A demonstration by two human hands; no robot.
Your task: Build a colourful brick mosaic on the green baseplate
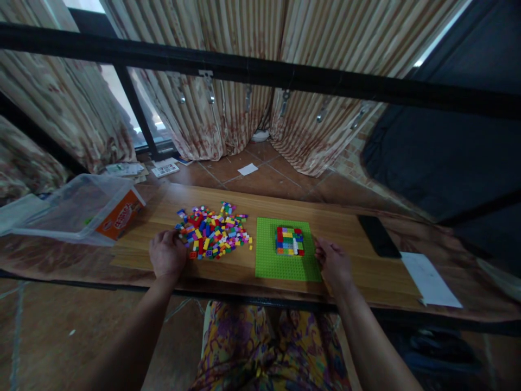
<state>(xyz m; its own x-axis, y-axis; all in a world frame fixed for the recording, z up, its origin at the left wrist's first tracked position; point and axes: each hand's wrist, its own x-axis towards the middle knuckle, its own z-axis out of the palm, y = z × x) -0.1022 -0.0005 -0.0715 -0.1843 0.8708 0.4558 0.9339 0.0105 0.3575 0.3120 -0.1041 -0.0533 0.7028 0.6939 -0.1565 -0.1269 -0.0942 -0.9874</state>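
My left hand (pixel 167 253) rests at the left side of a pile of loose toy bricks (pixel 214 231) in many colours. Its fingers are curled in at the pile's edge, and what they hold, if anything, is hidden. A green baseplate (pixel 268 264) lies to the right of the pile. On it sits a low, roughly square block of built bricks (pixel 290 241), red, yellow, blue, green and white. Beside the plate's right edge is my right hand (pixel 334 262), its fingers bent and drawn together; I cannot make out anything between them.
A clear plastic box (pixel 77 209) with an orange label stands at the table's left. On the right lie a black phone-like slab (pixel 378 236) and a white sheet (pixel 430 279). A dark metal bar (pixel 260 68) crosses beyond the wooden tabletop (pixel 228 271), before striped curtains.
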